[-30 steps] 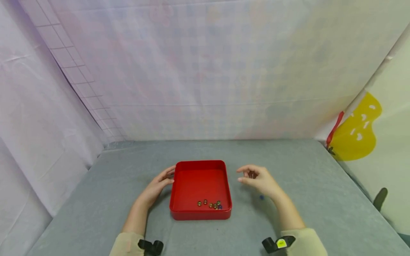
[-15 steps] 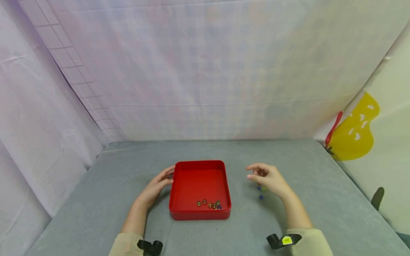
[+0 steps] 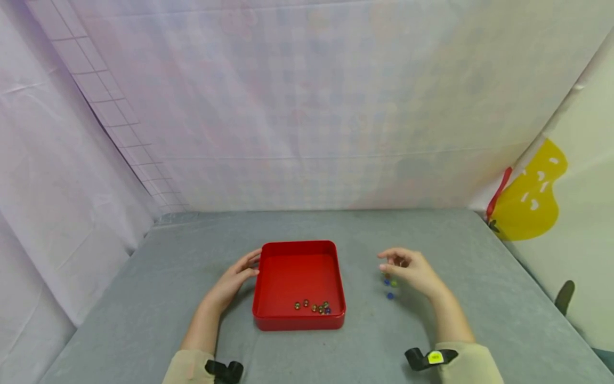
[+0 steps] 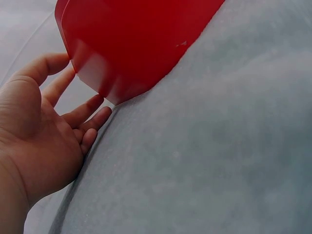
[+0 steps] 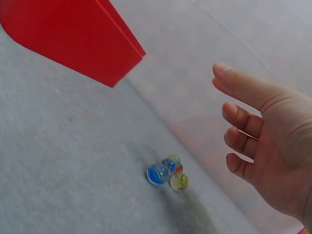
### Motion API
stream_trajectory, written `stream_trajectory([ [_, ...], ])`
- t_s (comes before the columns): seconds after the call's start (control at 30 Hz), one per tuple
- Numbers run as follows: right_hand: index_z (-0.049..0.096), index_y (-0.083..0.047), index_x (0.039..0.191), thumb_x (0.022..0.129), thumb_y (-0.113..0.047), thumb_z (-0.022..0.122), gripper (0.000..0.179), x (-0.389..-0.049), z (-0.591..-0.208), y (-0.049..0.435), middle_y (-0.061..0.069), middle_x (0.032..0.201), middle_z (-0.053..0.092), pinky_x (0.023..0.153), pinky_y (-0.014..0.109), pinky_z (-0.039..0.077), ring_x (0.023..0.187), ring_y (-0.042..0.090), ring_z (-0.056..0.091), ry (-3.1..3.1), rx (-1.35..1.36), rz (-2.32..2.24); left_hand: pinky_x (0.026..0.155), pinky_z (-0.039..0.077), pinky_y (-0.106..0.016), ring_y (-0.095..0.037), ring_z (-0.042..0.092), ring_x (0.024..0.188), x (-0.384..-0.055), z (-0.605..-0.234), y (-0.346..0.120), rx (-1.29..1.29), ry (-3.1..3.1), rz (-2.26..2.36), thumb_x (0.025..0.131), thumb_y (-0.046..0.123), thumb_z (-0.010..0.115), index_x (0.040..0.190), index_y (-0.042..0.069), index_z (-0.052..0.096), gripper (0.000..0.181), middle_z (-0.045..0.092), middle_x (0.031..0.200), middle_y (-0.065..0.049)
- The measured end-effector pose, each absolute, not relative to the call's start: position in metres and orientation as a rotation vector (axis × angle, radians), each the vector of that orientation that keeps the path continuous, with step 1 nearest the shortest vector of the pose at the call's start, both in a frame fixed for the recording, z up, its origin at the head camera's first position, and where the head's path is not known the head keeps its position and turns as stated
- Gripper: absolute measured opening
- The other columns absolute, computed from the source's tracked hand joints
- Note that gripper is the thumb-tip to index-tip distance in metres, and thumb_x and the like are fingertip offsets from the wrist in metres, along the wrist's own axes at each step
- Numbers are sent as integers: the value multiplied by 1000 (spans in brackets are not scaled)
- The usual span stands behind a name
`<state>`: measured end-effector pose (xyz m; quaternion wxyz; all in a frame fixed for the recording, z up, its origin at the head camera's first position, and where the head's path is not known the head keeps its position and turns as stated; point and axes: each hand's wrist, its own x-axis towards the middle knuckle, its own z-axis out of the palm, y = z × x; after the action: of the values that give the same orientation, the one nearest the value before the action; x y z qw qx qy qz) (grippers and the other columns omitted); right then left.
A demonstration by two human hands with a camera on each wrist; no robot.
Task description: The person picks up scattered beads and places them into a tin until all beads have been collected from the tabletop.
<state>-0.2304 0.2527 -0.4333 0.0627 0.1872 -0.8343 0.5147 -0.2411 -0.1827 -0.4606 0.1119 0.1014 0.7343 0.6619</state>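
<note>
A red square tray (image 3: 299,272) stands on the grey cloth, with several marbles (image 3: 314,308) gathered along its near side. My left hand (image 3: 229,288) rests its fingertips on the tray's left wall; in the left wrist view the fingers (image 4: 57,87) touch the red side without wrapping round it. Right of the tray, my right hand (image 3: 413,271) hovers near a small cluster of loose marbles. Among them are a blue marble (image 5: 157,174) and a yellow-green marble (image 5: 179,182). Nothing shows between the right hand's loosely bent fingers.
Grey cloth (image 3: 192,250) covers the table. A pale patterned curtain (image 3: 297,106) hangs behind it, and white sheets close off both sides. A yellow printed shape (image 3: 530,197) shows on the right sheet.
My right hand has moved rightward, away from the tray, and more of the loose marbles show beneath it. My left hand and the tray have stayed nearly in place.
</note>
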Motion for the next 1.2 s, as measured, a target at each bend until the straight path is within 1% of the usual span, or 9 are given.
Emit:
stream_trajectory([
  [0.3, 67, 3, 107, 84, -8, 73, 27, -231, -444, 263, 4, 76, 57, 56, 25, 41, 65, 13, 50, -2546, 575, 1541, 107, 21, -55, -32, 33, 134, -240, -461, -183, 312, 2148, 1944, 98, 10, 53, 148, 10, 36, 53, 36, 147, -19],
  [0.53, 67, 7, 104, 83, -1, 72, 23, -231, -453, 271, 3, 76, 56, 57, 24, 42, 67, 10, 51, -2532, 583, 1496, 108, 20, -54, -32, 34, 133, -240, -460, -183, 308, 2143, 1951, 97, 10, 53, 147, 11, 38, 52, 38, 146, -18],
  [0.63, 67, 7, 104, 84, -3, 72, 23, -231, -456, 274, 3, 78, 57, 59, 24, 43, 68, 9, 51, -2551, 574, 1500, 108, 20, -54, -32, 34, 133, -241, -461, -183, 305, 2145, 1949, 97, 10, 53, 147, 11, 39, 52, 38, 146, -18],
  [0.8, 67, 4, 106, 86, -11, 72, 26, -231, -460, 281, 4, 79, 57, 59, 25, 42, 69, 10, 50, -2616, 522, 1537, 108, 20, -54, -32, 34, 133, -241, -461, -183, 303, 2146, 1949, 97, 10, 53, 147, 11, 39, 52, 38, 146, -18],
  [1.07, 68, 1, 107, 86, -12, 71, 25, -231, -465, 289, 5, 81, 58, 59, 26, 41, 70, 11, 50, -2710, 474, 1540, 108, 21, -54, -32, 35, 132, -241, -461, -183, 303, 2147, 1945, 97, 10, 53, 147, 11, 38, 52, 38, 146, -18],
  [1.2, 68, -1, 104, 86, -14, 72, 22, -229, -466, 291, 5, 81, 57, 60, 26, 42, 72, 11, 50, -2752, 465, 1537, 108, 20, -54, -32, 34, 133, -241, -460, -183, 304, 2147, 1945, 97, 10, 53, 147, 11, 39, 52, 38, 146, -18],
])
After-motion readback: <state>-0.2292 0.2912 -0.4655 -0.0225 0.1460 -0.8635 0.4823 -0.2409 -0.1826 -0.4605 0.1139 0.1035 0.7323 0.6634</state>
